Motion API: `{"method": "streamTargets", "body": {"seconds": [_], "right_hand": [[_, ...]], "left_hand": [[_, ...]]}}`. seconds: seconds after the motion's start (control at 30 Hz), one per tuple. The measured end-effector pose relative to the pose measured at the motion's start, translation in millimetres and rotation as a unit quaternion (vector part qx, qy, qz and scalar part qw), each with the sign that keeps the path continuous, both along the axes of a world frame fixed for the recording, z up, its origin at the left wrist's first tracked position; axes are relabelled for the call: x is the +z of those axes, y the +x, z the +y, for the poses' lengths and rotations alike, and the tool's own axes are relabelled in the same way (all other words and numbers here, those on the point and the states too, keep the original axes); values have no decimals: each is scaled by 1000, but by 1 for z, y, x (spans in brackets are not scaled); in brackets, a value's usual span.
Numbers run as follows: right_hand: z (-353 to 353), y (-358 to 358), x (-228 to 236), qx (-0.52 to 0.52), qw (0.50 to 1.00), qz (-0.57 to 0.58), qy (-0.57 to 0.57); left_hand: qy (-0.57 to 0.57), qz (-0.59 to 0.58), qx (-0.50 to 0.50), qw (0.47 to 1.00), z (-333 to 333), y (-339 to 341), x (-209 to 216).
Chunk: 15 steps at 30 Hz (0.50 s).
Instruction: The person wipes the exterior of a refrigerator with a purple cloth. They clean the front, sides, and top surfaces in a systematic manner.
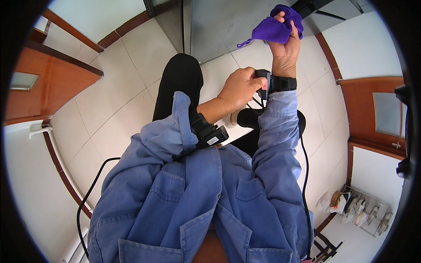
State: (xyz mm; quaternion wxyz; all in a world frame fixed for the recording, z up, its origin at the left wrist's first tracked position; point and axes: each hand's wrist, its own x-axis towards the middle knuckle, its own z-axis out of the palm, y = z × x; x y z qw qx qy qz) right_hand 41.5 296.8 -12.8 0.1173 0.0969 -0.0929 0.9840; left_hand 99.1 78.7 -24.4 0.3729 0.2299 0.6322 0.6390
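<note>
**Purple cloth in right hand, left hand on the right-wrist unit**

Right hand [286, 47]: far side, right of centre, arm stretched out, palm turned up toward the head. Fingers curled into the purple cloth [268, 30], gripping it; cloth bunched over the fingers, one flap hanging left, small hanging loop [244, 43] at its left tip. Cloth is at the far end of the reach, just beside the grey panels [215, 33] in view; can't tell whether it touches them.

Left hand [237, 90]: reached across to the right wrist, back of hand up. Thumb and fingers pinching the black wrist unit [263, 73], which sits on the left side of the right wrist next to the black strap [285, 83]. Exact finger contact underneath is hidden.

Second black unit [212, 136] strapped on the left wrist, near the jacket front. Black cables run down both sides, right one [305, 171] and left one [83, 199]. Blue jacket [188, 184], dark trouser leg [177, 85].

Around: pale tiled floor [114, 96], red-brown doors left [52, 83] and right [366, 105], rack [372, 204] with bags near right.
</note>
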Motion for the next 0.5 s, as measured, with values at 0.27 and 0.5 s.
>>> {"method": "streamTargets", "body": {"seconds": [0.27,0.5], "right_hand": [[-20,6,19,-128,973,-29,193],[-31,13,4,-412,723,-138,537]], "left_hand": [[-2,7,-10,1000,1,4,5],[-18,-5,-20,1000,3,6,5]]}}
